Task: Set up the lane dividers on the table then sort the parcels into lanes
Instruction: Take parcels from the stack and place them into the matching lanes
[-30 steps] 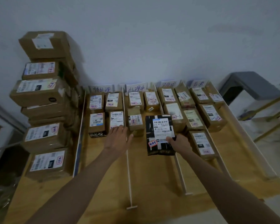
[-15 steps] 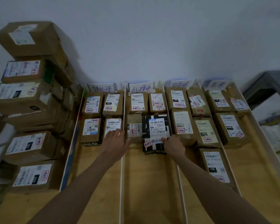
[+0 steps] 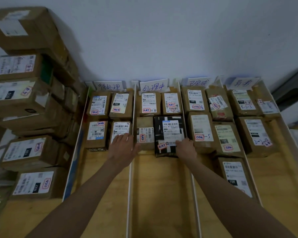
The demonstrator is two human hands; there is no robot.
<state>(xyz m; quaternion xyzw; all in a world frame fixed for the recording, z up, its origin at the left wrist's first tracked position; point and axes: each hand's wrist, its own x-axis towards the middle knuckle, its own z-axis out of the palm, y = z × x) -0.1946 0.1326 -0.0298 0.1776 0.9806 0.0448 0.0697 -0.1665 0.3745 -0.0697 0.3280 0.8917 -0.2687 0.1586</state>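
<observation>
Head view. The right hand (image 3: 186,148) is gripping the near edge of a black parcel (image 3: 169,134), its fingers curled onto the parcel's top beside the white shipping label. This parcel is lying flat in the second lane from the left, just beside a small brown parcel (image 3: 144,133) and touching the two brown parcels behind it. The left hand (image 3: 122,148) is resting with fingers straight and slightly apart on a brown parcel (image 3: 120,131) in the first lane, against the white lane divider (image 3: 130,177) that is separating lanes one and two. Another lane divider (image 3: 194,186) is bounding the second lane on the right. Handwritten lane signs (image 3: 153,86) are standing along the wall. A stack of unsorted brown parcels (image 3: 24,100) is sitting at the left end of the wooden bench (image 3: 162,194).
</observation>
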